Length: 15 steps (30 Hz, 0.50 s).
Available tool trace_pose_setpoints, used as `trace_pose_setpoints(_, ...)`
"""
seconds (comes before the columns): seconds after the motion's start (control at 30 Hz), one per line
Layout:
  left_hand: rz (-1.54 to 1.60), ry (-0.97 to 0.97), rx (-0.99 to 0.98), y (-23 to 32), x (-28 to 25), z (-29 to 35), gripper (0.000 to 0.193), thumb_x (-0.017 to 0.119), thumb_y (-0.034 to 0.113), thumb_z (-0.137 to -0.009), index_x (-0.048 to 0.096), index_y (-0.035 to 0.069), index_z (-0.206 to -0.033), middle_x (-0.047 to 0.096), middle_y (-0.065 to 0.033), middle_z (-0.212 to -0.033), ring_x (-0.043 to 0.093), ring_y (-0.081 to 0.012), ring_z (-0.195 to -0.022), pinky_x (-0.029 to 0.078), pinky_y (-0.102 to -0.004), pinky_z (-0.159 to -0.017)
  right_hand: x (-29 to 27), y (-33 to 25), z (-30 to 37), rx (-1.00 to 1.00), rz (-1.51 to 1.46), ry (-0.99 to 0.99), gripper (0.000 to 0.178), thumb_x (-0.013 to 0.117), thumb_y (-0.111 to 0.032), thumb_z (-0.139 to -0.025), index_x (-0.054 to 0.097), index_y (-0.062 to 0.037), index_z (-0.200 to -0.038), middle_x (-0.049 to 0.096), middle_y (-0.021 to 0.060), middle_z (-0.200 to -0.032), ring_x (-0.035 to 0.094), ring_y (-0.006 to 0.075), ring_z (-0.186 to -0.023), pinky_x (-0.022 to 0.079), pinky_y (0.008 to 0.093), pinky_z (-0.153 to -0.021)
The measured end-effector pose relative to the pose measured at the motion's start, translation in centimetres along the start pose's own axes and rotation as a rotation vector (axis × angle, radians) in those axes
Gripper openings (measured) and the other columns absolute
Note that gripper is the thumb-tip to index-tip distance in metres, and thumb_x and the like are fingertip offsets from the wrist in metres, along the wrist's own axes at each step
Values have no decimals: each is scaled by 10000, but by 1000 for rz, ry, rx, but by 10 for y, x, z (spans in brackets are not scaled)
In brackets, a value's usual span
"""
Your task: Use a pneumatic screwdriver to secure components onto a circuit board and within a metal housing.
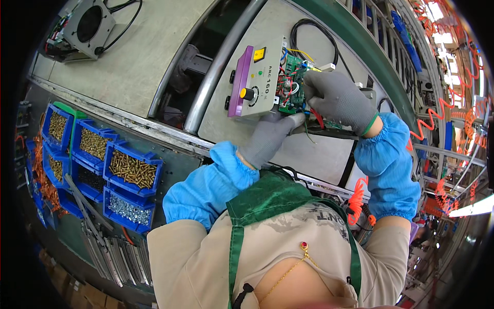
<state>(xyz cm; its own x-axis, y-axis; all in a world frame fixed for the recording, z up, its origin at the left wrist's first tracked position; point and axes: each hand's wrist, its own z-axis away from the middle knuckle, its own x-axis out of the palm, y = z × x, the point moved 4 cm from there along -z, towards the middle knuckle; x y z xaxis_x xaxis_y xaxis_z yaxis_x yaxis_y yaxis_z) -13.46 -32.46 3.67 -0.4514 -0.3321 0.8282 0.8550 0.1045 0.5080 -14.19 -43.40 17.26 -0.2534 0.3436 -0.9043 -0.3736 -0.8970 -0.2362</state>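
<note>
An opened electrical machine [261, 82] lies on the grey bench, its white front panel edged by a purple frame [241, 82], with a black-and-yellow knob [248, 94] and a yellow switch [259, 54]. Behind the panel a green circuit board [294, 69] shows among coloured wires. My right hand [342, 100], in a grey glove, is closed over the board's right side; a red wire [318, 119] emerges beside its fingertips, which hide what they pinch. My gloved left hand [270, 136] is closed at the machine's near lower edge, its thumb toward the board; what it grips is hidden.
Blue bins [131, 170] of brass screws and other small fasteners stand at the left. A black cable [314, 23] loops behind the machine. Another machine casing [90, 26] sits on the far-left bench. Coiled red hoses [356, 201] hang at the right; metal strips [110, 252] lie lower left.
</note>
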Motion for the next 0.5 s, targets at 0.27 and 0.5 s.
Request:
trace_pose_setpoints(0.27,-381,217,10,7,2,-10,407,704,192,-803,540,20,-1133,635,-29,-907,619,-107,-733,524,-246,-598,2,12,5,57,-85,114,129,650,-75,-724,584,-33,-826,596,126,-702,598,268,-639,468,370,-600)
trace_pose_setpoints(0.5,-468,242,98,12,7,-15,315,702,182,-795,576,13,-1029,636,-31,-791,604,-103,-627,508,-238,-535,-6,14,1,142,173,-223,260,580,-265,-765,661,-19,-791,631,183,-727,625,344,-683,501,425,-665)
